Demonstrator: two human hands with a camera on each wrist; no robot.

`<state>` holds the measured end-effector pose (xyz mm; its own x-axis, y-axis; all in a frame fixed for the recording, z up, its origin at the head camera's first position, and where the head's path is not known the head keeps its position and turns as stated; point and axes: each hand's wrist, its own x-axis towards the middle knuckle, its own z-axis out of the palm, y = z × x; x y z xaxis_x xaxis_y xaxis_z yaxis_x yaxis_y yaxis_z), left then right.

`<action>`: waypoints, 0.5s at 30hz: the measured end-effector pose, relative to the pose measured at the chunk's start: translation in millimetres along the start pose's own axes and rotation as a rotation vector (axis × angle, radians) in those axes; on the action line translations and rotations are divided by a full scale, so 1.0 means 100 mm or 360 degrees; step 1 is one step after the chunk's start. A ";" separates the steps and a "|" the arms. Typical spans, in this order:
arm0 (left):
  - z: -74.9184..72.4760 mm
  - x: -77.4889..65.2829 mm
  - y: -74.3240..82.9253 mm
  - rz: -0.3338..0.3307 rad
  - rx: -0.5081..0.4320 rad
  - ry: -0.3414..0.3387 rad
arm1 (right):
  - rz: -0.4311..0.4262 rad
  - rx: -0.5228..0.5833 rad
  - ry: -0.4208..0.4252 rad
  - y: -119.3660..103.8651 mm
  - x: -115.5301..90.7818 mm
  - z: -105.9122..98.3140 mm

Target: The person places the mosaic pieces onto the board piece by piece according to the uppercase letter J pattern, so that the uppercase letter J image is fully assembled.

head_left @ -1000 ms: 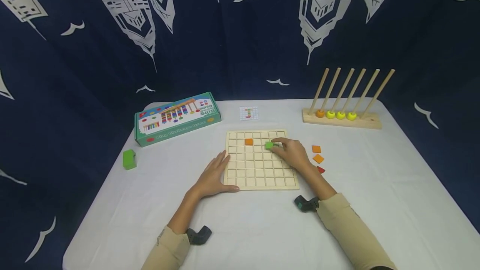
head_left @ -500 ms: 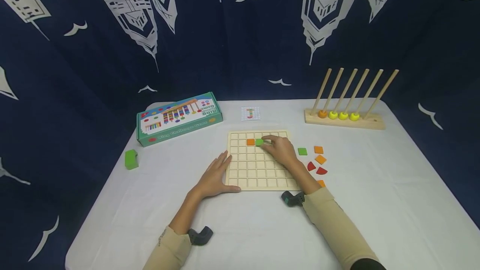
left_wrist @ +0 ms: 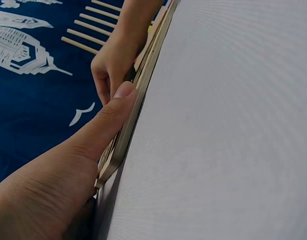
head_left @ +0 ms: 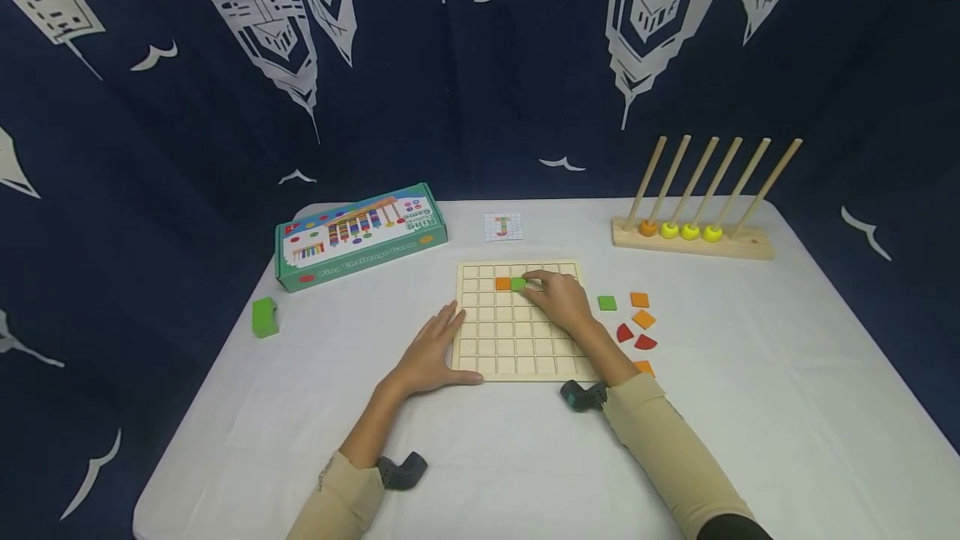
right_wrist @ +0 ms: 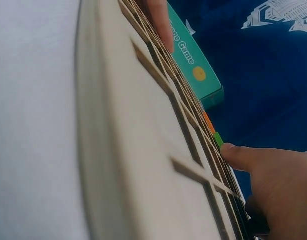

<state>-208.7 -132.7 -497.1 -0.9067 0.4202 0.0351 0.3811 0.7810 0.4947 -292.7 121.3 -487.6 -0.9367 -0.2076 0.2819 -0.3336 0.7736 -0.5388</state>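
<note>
A wooden grid board [head_left: 517, 348] lies flat on the white table. In its second row from the top, an orange square tile [head_left: 502, 283] sits in a cell. Just right of that is a green square tile [head_left: 517, 283], pinched at its right side between thumb and fingers of my right hand [head_left: 558, 300]. The right wrist view shows the thumb against the green tile [right_wrist: 218, 139]. My left hand [head_left: 429, 357] rests with straight, spread fingers on the board's left edge. Its thumb lies along the near edge, as the left wrist view also shows.
Right of the board lie another green tile [head_left: 607, 303], several orange tiles [head_left: 643, 319] and red quarter-round pieces [head_left: 646, 342]. Behind stand a pegged wooden rack [head_left: 693, 244] with rings, a pattern card [head_left: 503, 227] and a game box [head_left: 363, 232]. A green block [head_left: 265, 317] is far left.
My right hand has carried the green tile left and down into place beside the orange tile, uncovering loose pieces right of the board. The left hand has stayed put.
</note>
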 end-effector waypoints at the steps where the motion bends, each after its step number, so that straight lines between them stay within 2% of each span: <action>1: 0.00 0.00 0.00 0.0000 -0.0001 -0.0001 | -0.0003 0.0001 0.0004 0.00 0.00 0.00; 15: -0.02 0.00 0.02 -0.0004 0.0006 -0.0010 | -0.0012 -0.0008 0.0009 0.01 0.00 0.00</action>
<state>-207.9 -132.4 -495.0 -0.9066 0.4211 0.0281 0.3793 0.7837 0.4918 -293.0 121.8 -488.0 -0.9335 -0.2103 0.2904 -0.3403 0.7751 -0.5324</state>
